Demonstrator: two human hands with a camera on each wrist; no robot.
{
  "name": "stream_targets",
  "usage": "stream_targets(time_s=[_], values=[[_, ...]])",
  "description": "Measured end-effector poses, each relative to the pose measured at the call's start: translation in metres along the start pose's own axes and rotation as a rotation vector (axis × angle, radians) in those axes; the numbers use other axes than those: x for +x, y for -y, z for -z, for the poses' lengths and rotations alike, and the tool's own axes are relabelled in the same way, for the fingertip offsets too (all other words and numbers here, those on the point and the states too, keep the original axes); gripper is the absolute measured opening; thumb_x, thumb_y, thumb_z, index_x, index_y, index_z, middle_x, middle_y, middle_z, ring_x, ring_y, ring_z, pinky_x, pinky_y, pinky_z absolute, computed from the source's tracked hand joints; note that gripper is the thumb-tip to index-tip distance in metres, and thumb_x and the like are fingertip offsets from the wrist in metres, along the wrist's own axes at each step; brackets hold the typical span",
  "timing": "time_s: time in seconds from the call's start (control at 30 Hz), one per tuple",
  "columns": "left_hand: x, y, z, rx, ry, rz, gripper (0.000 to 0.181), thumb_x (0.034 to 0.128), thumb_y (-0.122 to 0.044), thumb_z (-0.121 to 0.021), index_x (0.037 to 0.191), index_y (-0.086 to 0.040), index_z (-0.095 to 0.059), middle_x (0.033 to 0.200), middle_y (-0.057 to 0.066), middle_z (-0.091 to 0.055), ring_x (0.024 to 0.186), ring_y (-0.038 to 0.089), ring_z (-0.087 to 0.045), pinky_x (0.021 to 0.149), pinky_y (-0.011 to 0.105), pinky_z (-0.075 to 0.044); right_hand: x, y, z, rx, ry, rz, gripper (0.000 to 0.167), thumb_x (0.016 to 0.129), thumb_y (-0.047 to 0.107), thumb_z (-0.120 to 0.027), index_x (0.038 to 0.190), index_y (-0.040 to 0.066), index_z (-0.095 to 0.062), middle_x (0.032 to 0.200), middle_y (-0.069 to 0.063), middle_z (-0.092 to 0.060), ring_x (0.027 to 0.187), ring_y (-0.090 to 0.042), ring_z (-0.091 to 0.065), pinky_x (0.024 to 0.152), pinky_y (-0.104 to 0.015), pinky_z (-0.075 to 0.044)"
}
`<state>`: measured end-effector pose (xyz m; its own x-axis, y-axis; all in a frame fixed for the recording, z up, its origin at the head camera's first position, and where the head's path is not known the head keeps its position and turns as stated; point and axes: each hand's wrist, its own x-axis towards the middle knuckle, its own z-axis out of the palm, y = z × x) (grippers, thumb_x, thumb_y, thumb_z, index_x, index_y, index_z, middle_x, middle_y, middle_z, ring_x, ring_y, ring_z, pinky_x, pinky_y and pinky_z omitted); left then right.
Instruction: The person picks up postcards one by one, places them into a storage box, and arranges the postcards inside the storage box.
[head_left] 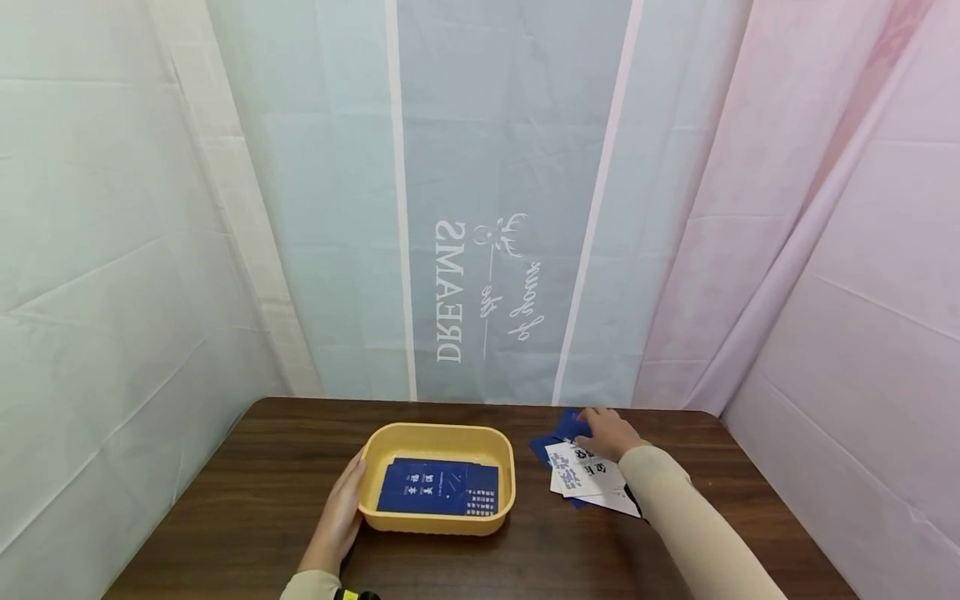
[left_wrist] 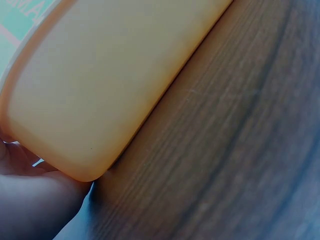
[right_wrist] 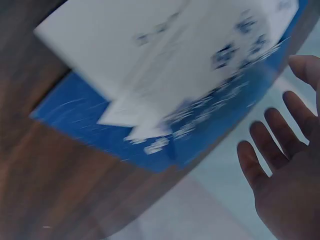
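Yellow basket, left hand straight-fingered against its edge, right hand spread by cards, tabletop between

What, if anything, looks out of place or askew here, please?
The loose cards right of the tray lie askew, blue and white ones overlapping at different angles, whereas the blue cards inside it lie straighter. The lettering on the backdrop also runs sideways. Nothing looks spilled.
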<state>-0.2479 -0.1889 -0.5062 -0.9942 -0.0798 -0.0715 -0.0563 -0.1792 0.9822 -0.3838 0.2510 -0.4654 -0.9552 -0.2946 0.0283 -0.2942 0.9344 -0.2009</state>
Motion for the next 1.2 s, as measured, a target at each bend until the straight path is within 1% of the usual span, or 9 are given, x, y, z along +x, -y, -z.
stream_targets(time_s=[0.17,0.4,0.57,0.7,0.83,0.93,1.0,1.1,1.2], values=[[0.000,0.001,0.000,-0.004,-0.003,-0.002,0.059,0.1118,-0.035,-0.026,0.161,-0.004,-0.012,0.165,0.020,-0.008,0.149,0.038,-0.011,0.119,0.055,-0.012,-0.005,-0.017,-0.005,-0.030,-0.046,-0.055,0.047,0.095,0.029,-0.069,0.129,-0.002,-0.060,0.128,-0.026,-0.055,0.120,-0.048,-0.050,0.097,-0.063,-0.043],[0.001,0.002,-0.001,-0.011,0.005,-0.017,0.060,0.1118,-0.035,-0.027,0.160,-0.003,-0.013,0.165,0.021,-0.010,0.149,0.038,-0.013,0.119,0.055,-0.013,-0.011,-0.030,-0.010,-0.010,-0.050,-0.111,0.049,0.095,0.031,-0.068,0.129,-0.003,-0.060,0.130,-0.030,-0.052,0.121,-0.051,-0.046,0.097,-0.066,-0.040],[0.001,0.003,-0.001,-0.008,0.013,-0.024,0.059,0.1119,-0.034,-0.027,0.160,-0.003,-0.013,0.165,0.020,-0.010,0.149,0.037,-0.011,0.119,0.055,-0.011,-0.011,-0.040,-0.018,-0.001,-0.073,-0.150,0.056,0.095,0.036,-0.067,0.133,-0.004,-0.057,0.133,-0.031,-0.050,0.123,-0.051,-0.045,0.098,-0.067,-0.039],[0.001,0.003,0.000,-0.008,0.010,-0.021,0.059,0.1119,-0.034,-0.027,0.161,-0.004,-0.013,0.165,0.020,-0.009,0.149,0.037,-0.012,0.119,0.055,-0.011,-0.008,-0.048,-0.026,0.010,-0.068,-0.193,0.064,0.095,0.045,-0.066,0.134,-0.005,-0.056,0.134,-0.034,-0.050,0.123,-0.053,-0.045,0.098,-0.068,-0.038],[0.001,0.003,0.000,-0.001,0.005,-0.013,0.060,0.1117,-0.036,-0.027,0.161,-0.005,-0.013,0.165,0.020,-0.009,0.149,0.038,-0.011,0.119,0.056,-0.012,-0.004,-0.056,-0.034,0.005,-0.039,-0.232,0.080,0.092,0.059,-0.061,0.139,-0.005,-0.052,0.137,-0.035,-0.048,0.125,-0.054,-0.043,0.099,-0.070,-0.036],[0.001,0.003,0.000,0.007,0.002,-0.008,0.061,0.1114,-0.038,-0.027,0.161,-0.005,-0.012,0.165,0.020,-0.008,0.149,0.039,-0.010,0.119,0.057,-0.011,-0.003,-0.058,-0.037,-0.001,-0.036,-0.235,0.093,0.088,0.070,-0.060,0.141,-0.006,-0.049,0.138,-0.036,-0.047,0.126,-0.055,-0.042,0.099,-0.070,-0.036],[0.000,0.003,0.000,0.011,0.000,-0.006,0.061,0.1113,-0.039,-0.027,0.161,-0.006,-0.012,0.165,0.020,-0.007,0.149,0.039,-0.010,0.118,0.058,-0.011,-0.003,-0.058,-0.037,-0.005,-0.046,-0.229,0.098,0.085,0.073,-0.059,0.142,-0.006,-0.048,0.138,-0.036,-0.047,0.125,-0.055,-0.042,0.098,-0.070,-0.036],[0.000,0.003,0.000,0.010,-0.003,-0.005,0.061,0.1113,-0.038,-0.027,0.161,-0.006,-0.013,0.166,0.020,-0.008,0.149,0.039,-0.010,0.119,0.058,-0.011,-0.003,-0.056,-0.036,-0.012,-0.058,-0.218,0.099,0.085,0.072,-0.061,0.142,-0.006,-0.048,0.136,-0.036,-0.048,0.125,-0.055,-0.043,0.098,-0.070,-0.036],[-0.001,0.004,-0.001,0.002,-0.002,-0.011,0.060,0.1117,-0.036,-0.027,0.161,-0.006,-0.014,0.166,0.019,-0.009,0.150,0.038,-0.010,0.119,0.057,-0.010,-0.004,-0.054,-0.034,-0.003,-0.069,-0.213,0.095,0.085,0.069,-0.064,0.142,-0.006,-0.048,0.133,-0.036,-0.048,0.123,-0.055,-0.043,0.097,-0.070,-0.037]])
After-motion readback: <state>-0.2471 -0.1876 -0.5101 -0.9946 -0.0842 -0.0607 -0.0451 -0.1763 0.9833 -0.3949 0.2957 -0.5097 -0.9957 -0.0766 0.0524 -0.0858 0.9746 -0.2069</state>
